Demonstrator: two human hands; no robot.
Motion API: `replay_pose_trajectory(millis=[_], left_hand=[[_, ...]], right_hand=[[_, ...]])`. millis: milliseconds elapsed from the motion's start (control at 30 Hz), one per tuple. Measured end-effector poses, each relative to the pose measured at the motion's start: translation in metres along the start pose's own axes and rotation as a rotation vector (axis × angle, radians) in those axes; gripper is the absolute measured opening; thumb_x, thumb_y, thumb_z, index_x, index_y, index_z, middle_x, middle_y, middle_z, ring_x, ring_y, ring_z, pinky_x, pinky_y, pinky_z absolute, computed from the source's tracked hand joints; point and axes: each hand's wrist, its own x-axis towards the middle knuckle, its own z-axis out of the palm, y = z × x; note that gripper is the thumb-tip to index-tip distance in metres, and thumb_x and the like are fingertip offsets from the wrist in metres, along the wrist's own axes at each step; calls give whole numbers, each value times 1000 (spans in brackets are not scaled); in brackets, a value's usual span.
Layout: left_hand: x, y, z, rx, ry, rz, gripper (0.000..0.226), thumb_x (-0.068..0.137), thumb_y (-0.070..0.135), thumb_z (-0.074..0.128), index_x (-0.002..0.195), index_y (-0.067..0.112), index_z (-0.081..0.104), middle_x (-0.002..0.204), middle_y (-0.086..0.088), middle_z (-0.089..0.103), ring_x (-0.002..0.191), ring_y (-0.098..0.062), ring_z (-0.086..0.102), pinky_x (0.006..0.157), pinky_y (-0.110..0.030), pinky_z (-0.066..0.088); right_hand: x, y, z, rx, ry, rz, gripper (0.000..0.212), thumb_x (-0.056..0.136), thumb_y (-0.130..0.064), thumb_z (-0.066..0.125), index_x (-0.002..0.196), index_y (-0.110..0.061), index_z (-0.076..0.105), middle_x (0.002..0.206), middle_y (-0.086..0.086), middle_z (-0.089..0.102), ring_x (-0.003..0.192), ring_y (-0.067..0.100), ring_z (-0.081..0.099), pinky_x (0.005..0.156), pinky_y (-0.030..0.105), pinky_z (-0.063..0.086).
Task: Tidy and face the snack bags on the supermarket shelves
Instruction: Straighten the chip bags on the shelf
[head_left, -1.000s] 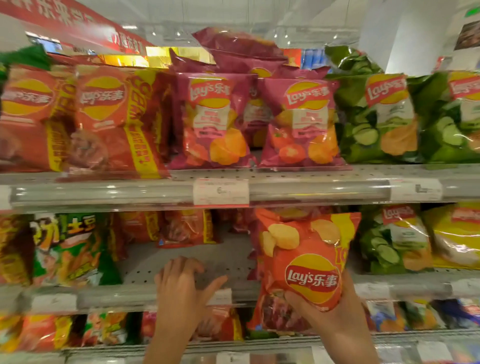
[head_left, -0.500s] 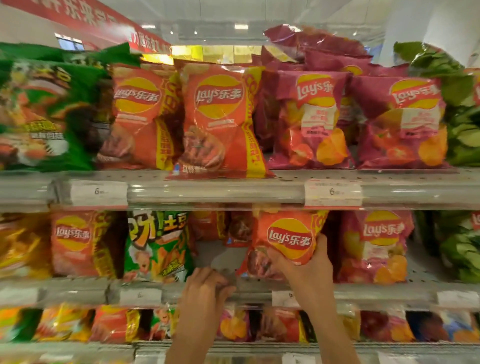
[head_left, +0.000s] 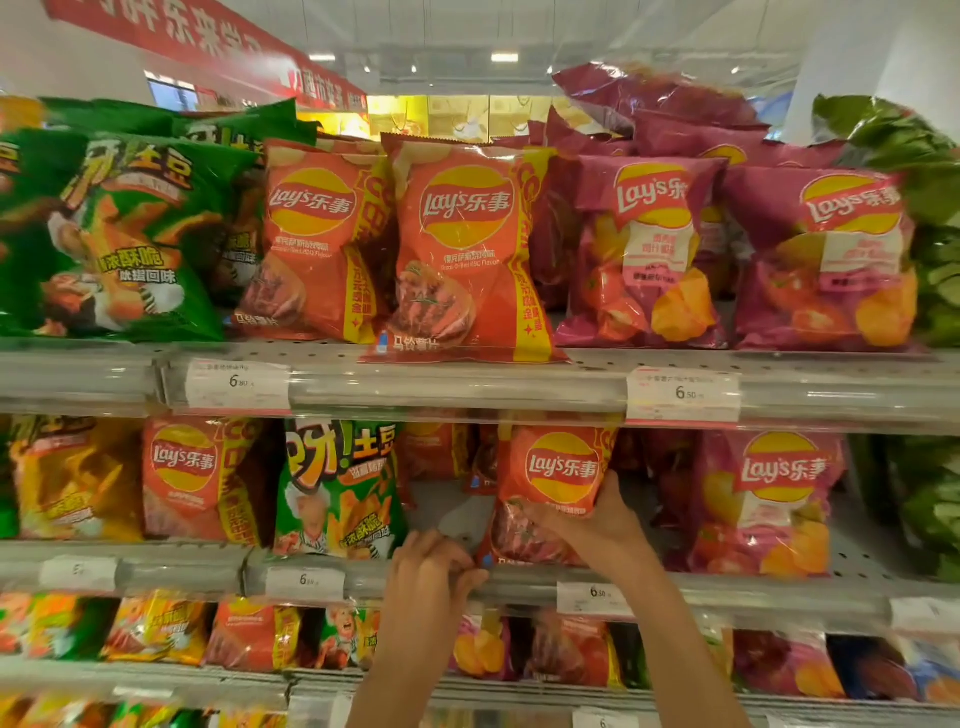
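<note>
Three perforated grey shelves carry the bags. The top shelf (head_left: 597, 361) holds green bags (head_left: 114, 234), orange Lay's bags (head_left: 457, 249) and magenta bags (head_left: 821, 260) — all upright. The middle shelf (head_left: 447, 512) carries a yellow bag (head_left: 72, 478), a green bag (head_left: 337, 488), orange and magenta ones — price tags (head_left: 681, 395) line the rails.

A red banner (head_left: 208, 49) with white Chinese characters is hung across the upper left, running diagonally toward centre. Ceiling lights (head_left: 504, 57) are seen above, with a smaller one further left. A white pillar (head_left: 872, 67) is visible at upper right. White price tags are clipped to the clear rail strips: one reading 6.80 (head_left: 238, 384) at upper left, one reading 6.50 (head_left: 683, 395) at upper right, another (head_left: 305, 582) on the rail below. A yellow-lit display (head_left: 426, 114) is glimpsed in the background, blurred.
</note>
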Motion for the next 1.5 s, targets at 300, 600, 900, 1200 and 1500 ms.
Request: replay_pose_trajectory(millis=[300,600,900,1200,1500], left_hand=[[-2,3,0,76,18,-4,15,82,35,78,84,22,72,93,14,55,99,-8,45,87,-21,35],[-25,10,-13,3,124,42,7,90,27,71,97,24,71,101,12,61,96,-4,57,83,-13,44],[-21,-26,-84,-273,543,4,11,89,32,64,98,26,67,92,18,65,87,-6,64,76,-13,47],[11,-132,-168,-244,675,-151,27,88,36,65,110,27,52,107,-1,54,99,-18,51,84,-35,43],[57,-206,-208,-483,120,-263,107,54,49,86,143,18,35,123,6,54,106,-8,58,83,-18,52]], right_hand=[[-10,8,1,6,24,-38,110,46,-84,75,136,-35,35,110,-13,60,95,8,61,82,24,46],[-42,26,7,-84,392,-229,91,78,-57,76,149,-17,37,143,11,51,132,29,44,104,47,42],[-81,-13,66,86,617,-469,43,88,-36,72,127,-26,57,121,-6,56,116,15,50,94,33,40],[-80,-59,169,91,181,-378,92,72,-70,67,150,-30,39,147,-13,48,134,6,44,112,33,38],[-56,-75,221,92,88,-241,133,42,-79,81,152,-41,17,144,-17,48,133,10,48,107,32,40]])
